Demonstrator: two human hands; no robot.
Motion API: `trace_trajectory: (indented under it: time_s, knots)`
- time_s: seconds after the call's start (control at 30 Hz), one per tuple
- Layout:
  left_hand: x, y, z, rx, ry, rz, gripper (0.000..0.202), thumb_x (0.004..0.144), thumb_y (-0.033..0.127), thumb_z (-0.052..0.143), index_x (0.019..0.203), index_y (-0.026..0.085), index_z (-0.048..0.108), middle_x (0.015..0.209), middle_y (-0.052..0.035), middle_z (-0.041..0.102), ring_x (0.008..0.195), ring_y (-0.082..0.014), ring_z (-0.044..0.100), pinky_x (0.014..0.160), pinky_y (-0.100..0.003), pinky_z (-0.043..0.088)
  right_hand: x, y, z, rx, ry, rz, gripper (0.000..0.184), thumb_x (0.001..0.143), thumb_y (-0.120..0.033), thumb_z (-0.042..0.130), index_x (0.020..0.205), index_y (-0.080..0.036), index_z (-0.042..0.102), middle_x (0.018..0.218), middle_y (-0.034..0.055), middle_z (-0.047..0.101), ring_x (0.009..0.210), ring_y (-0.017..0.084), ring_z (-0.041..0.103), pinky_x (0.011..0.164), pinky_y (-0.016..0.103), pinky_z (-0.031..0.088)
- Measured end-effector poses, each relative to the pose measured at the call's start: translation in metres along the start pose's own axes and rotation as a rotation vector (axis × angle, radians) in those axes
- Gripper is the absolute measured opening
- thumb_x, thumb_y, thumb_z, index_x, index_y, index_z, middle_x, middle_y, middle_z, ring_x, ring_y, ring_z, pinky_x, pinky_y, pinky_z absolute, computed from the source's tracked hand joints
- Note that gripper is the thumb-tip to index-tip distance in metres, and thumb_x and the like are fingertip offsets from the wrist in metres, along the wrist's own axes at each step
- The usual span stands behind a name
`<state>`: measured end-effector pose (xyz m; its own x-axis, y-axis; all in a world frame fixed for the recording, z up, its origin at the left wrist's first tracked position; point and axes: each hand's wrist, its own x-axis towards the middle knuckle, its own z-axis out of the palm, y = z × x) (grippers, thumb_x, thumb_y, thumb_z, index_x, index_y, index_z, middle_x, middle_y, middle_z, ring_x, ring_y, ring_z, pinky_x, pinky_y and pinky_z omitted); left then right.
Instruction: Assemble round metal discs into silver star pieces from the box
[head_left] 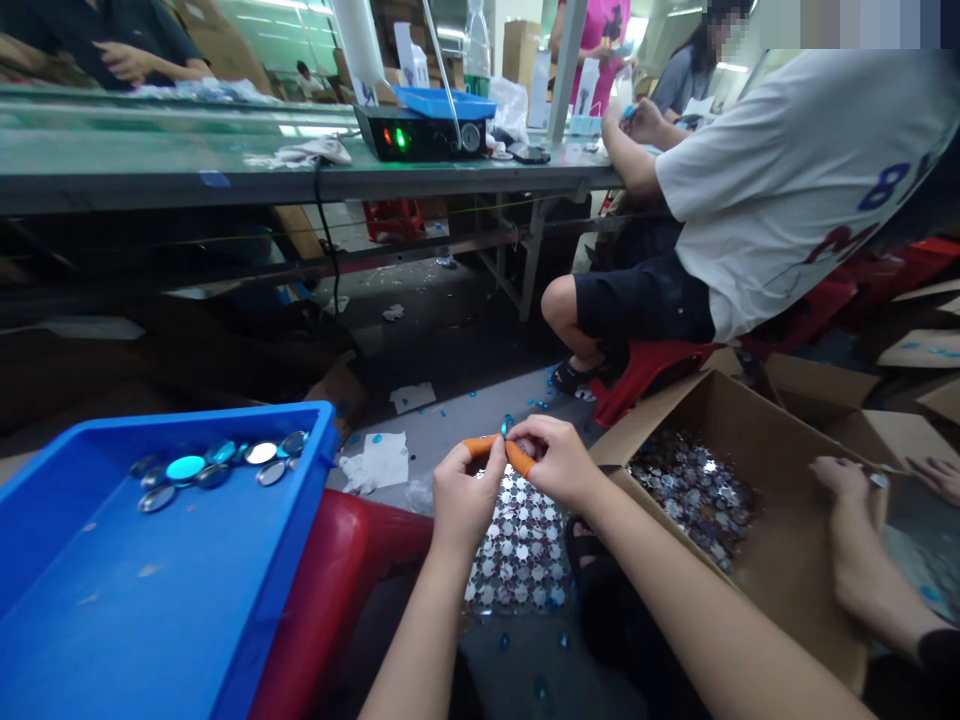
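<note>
My left hand and my right hand meet in front of me, with orange finger cots on the fingers. Together they pinch a small blue-and-silver piece, mostly hidden by the fingers. Below them lies a sheet of silvery star-shaped pieces. To the left, a blue plastic tray holds several round mirrored discs. To the right, an open cardboard box holds a heap of loose silvery pieces. A co-worker's hand rests at the box's far edge.
A red stool stands under the tray's edge. A seated person in a white shirt works at a long green-topped bench carrying a black machine with lit indicators. Scraps and blue pieces litter the floor.
</note>
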<state>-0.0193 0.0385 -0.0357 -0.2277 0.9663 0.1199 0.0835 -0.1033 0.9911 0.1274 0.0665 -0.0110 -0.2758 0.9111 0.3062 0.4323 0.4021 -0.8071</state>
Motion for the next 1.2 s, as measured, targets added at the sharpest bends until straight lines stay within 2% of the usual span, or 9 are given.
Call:
trace_trajectory:
  time_s: [0.3,0.47,0.63,0.73,0.8,0.97,1.1,1.2]
  knots:
    - [-0.001,-0.002,-0.002,0.214,0.005,0.155,0.019,0.089,0.037,0.067,0.088,0.018,0.074,0.087,-0.0059,0.072,0.082,-0.0200,0.067,0.078,-0.030,0.051,-0.002,0.002,-0.003,-0.102,-0.025,-0.099,0.010,0.083,-0.013,0.060,0.086,-0.017,0.068,0.071,-0.0013,0.052,0.065,0.011,0.047,0.061,0.023,0.037]
    - [-0.002,0.003,0.002,0.172,0.015,0.056,0.020,0.087,0.037,0.068,0.085,0.017,0.072,0.081,-0.0047,0.071,0.074,-0.0189,0.065,0.072,-0.030,0.050,-0.003,0.005,-0.003,-0.090,-0.015,-0.162,0.010,0.080,-0.008,0.061,0.083,-0.017,0.067,0.070,-0.0014,0.051,0.065,0.012,0.047,0.059,0.024,0.035]
    - [-0.001,0.003,0.004,0.145,0.021,0.041,0.019,0.086,0.037,0.068,0.084,0.017,0.069,0.079,-0.0037,0.069,0.072,-0.0180,0.063,0.069,-0.029,0.049,-0.002,0.006,-0.005,-0.044,0.004,-0.157,0.010,0.080,-0.009,0.063,0.084,-0.017,0.069,0.069,-0.0014,0.051,0.064,0.011,0.046,0.059,0.024,0.035]
    - [0.000,0.001,0.004,0.169,0.052,0.083,0.018,0.087,0.036,0.068,0.086,0.018,0.069,0.080,-0.0033,0.068,0.073,-0.0176,0.062,0.069,-0.029,0.049,-0.001,0.006,-0.004,0.038,0.008,-0.081,0.008,0.082,-0.014,0.065,0.086,-0.017,0.072,0.070,-0.0007,0.052,0.063,0.011,0.047,0.058,0.024,0.036]
    - [0.001,0.001,0.003,0.224,0.087,0.141,0.016,0.088,0.033,0.068,0.087,0.018,0.068,0.080,-0.0030,0.067,0.073,-0.0171,0.061,0.069,-0.029,0.048,0.000,0.005,-0.002,0.122,0.005,0.019,0.011,0.081,-0.020,0.068,0.089,-0.016,0.075,0.072,0.0000,0.054,0.060,0.010,0.045,0.056,0.024,0.036]
    - [0.002,0.000,0.001,0.413,0.113,0.360,0.013,0.092,0.028,0.064,0.089,0.016,0.067,0.081,-0.0038,0.062,0.075,-0.0174,0.058,0.071,-0.029,0.046,0.003,0.002,0.003,0.312,0.008,0.273,0.021,0.076,-0.029,0.073,0.091,-0.014,0.076,0.071,0.0006,0.057,0.058,0.010,0.043,0.051,0.023,0.034]
    - [0.002,-0.006,-0.001,0.538,0.080,0.475,0.015,0.095,0.028,0.060,0.088,0.015,0.065,0.082,-0.0052,0.060,0.077,-0.0191,0.057,0.072,-0.031,0.045,0.002,0.001,0.008,0.370,0.022,0.353,0.020,0.075,-0.028,0.072,0.088,-0.014,0.073,0.066,-0.0009,0.054,0.055,0.010,0.042,0.048,0.022,0.031]
    - [0.001,-0.007,-0.002,0.568,0.058,0.504,0.015,0.095,0.027,0.060,0.087,0.015,0.063,0.082,-0.0053,0.060,0.078,-0.0195,0.057,0.072,-0.031,0.044,0.000,0.002,0.010,0.353,0.032,0.324,0.018,0.075,-0.027,0.071,0.087,-0.014,0.069,0.065,-0.0025,0.050,0.055,0.009,0.041,0.048,0.022,0.032]
